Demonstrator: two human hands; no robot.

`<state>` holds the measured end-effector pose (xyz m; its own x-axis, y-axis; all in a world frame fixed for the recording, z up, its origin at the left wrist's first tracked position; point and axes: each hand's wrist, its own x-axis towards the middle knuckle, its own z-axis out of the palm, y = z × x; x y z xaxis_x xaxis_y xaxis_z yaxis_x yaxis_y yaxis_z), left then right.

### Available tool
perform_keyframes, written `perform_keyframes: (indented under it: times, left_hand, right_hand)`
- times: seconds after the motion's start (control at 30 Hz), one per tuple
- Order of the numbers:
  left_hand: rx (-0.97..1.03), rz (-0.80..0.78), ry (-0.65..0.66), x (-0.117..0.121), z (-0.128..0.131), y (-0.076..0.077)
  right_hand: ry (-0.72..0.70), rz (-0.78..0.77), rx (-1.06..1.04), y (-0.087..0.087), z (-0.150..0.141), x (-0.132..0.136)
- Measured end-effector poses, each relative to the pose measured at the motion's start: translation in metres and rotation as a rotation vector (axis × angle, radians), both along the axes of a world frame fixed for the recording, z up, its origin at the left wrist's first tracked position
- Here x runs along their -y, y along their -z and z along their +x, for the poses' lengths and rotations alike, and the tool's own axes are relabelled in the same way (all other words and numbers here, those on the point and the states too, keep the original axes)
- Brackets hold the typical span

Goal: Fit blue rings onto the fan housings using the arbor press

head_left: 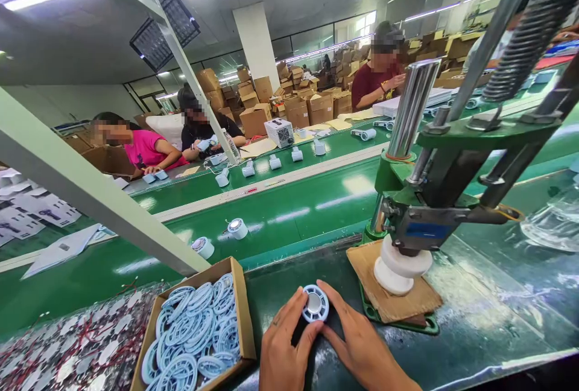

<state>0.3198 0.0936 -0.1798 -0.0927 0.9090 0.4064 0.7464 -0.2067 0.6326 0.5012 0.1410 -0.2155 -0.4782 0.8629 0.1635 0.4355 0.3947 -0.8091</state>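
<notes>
A round light-blue fan part [315, 303] with slots around its rim and a silver disc in the middle lies between my hands, low over the dark green bench. My left hand [284, 343] grips its left edge with fingers and thumb. From the other side, my right hand [359, 343] holds the right and near edge, both thumbs close together in front. To the left stands a cardboard box [246, 312] full of light-blue slotted rings [190, 324]. On the right is a green hand press [420, 210] with a white round block [400, 264] over a piece of cardboard [362, 258].
Beyond the bench runs a green conveyor belt [289, 228] carrying two fan parts [237, 228]. Wired discs [67, 343] cover the left corner. A white frame post [113, 192] slants across the left. Several people sit opposite. Clear plastic [554, 219] lies at the right.
</notes>
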Motion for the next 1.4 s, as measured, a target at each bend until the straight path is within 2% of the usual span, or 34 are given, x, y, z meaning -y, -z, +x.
perform_keyframes:
  times: [0.17, 0.33, 0.47, 0.53, 0.73, 0.8, 1.0, 1.1, 1.17, 1.23, 1.3, 1.37, 1.4]
  left_hand:
    - [-0.132, -0.004, -0.008, 0.000, -0.004, 0.000]
    - [-0.319, -0.025, 0.049, -0.004, -0.001, -0.020]
    - [-0.309, -0.056, 0.031, -0.007, 0.004, -0.032]
    - [-0.281, -0.075, 0.032, -0.006, 0.004, -0.031]
    - [-0.147, -0.097, -0.010, -0.002, 0.003, -0.014]
    - [-0.080, -0.123, -0.044, -0.001, 0.005, -0.014]
    - [0.143, -0.250, -0.132, -0.003, 0.013, -0.026]
    - [0.290, -0.313, -0.151, -0.003, 0.013, -0.021]
    - [0.389, -0.340, -0.120, -0.004, 0.012, -0.013]
    - [0.429, -0.351, -0.089, -0.007, 0.011, -0.007]
    - [0.396, -0.324, -0.116, -0.010, 0.015, -0.007]
    - [0.371, -0.260, -0.163, -0.015, 0.025, -0.014]
    - [0.381, -0.226, -0.171, -0.018, 0.032, -0.020]
  right_hand:
    - [-0.022, 0.033, 0.001, -0.001, 0.000, 0.001]
    - [-0.024, 0.019, -0.011, -0.003, 0.000, 0.001]
    - [-0.020, 0.000, -0.008, -0.005, 0.001, 0.000]
    - [-0.027, 0.011, -0.022, -0.004, 0.001, 0.001]
    - [-0.040, 0.012, -0.020, -0.003, 0.001, 0.001]
    - [-0.041, 0.014, -0.023, -0.004, 0.001, 0.001]
    - [-0.024, 0.014, -0.021, -0.002, 0.002, 0.001]
    - [-0.036, 0.006, -0.003, -0.001, 0.000, 0.000]
    - [-0.046, 0.012, 0.022, -0.002, -0.002, 0.000]
    - [-0.044, 0.039, 0.061, -0.007, -0.001, 0.001]
    - [-0.021, 0.093, 0.097, -0.021, 0.007, 0.003]
    - [-0.003, 0.180, 0.105, -0.049, 0.024, 0.006]
    - [0.003, 0.234, 0.094, -0.068, 0.036, 0.008]
